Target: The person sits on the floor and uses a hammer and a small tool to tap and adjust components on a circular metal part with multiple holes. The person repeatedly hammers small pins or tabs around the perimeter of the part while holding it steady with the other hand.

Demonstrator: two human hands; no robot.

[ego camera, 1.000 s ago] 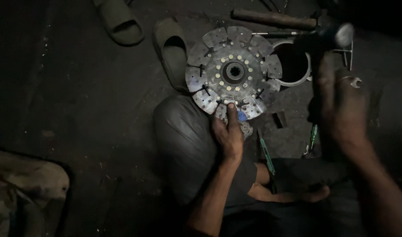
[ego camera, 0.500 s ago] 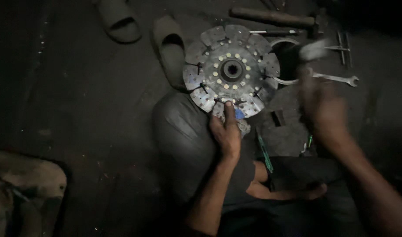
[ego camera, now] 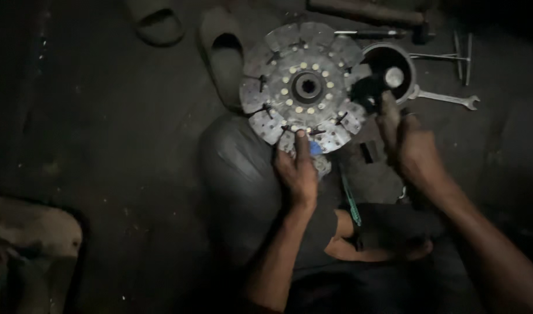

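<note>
Fingers of the left hand [ego camera: 298,171] press flat on the near edge of the round clutch disc [ego camera: 306,87] on the floor. Right hand [ego camera: 409,145] grips a hammer [ego camera: 383,87] by its right edge.

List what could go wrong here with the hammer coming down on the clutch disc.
1. The left hand steadies the clutch disc with fingertips on its near edge, close to where the hammer in the right hand comes down; a glancing blow might catch them.
2. The disc rests partly on the person's knee, so it may shift under a strike.
3. The scene is dim, which may make aiming harder.
</note>
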